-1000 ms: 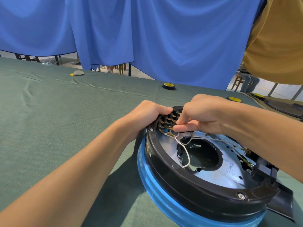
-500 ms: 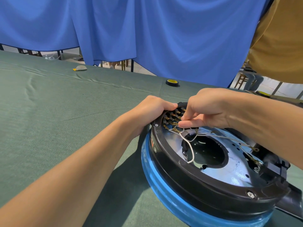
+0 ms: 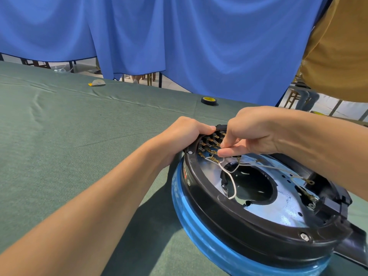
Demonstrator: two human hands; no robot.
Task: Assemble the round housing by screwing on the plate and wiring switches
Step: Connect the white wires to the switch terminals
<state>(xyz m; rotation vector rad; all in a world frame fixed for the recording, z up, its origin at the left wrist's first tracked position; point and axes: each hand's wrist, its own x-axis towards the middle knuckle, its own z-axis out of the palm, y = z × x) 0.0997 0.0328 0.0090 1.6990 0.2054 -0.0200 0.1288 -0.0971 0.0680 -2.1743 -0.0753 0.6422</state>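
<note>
The round housing [image 3: 229, 222] lies upside down on the green table, a black ring above a blue band. A shiny metal plate [image 3: 286, 208] with a round hole fills its inside. My left hand [image 3: 183, 134] grips the housing's far left rim. My right hand [image 3: 251, 134] pinches a wire end at the switch terminals [image 3: 209, 146], a block of brass tabs inside the far rim. White wires [image 3: 232, 180] loop from there over the plate's hole. Thinner wires run right toward a black switch block [image 3: 326, 206].
A roll of black and yellow tape [image 3: 208, 101] lies on the green tablecloth [image 3: 79, 136] behind the housing. A small white and yellow item [image 3: 96, 83] sits at the far left. A person in a mustard shirt [image 3: 338, 48] stands at the right. Blue curtains hang behind.
The view has shifted a little, so the housing sits lower right. My right hand's fingers have moved slightly down along the terminals. My left hand keeps its grip on the rim.
</note>
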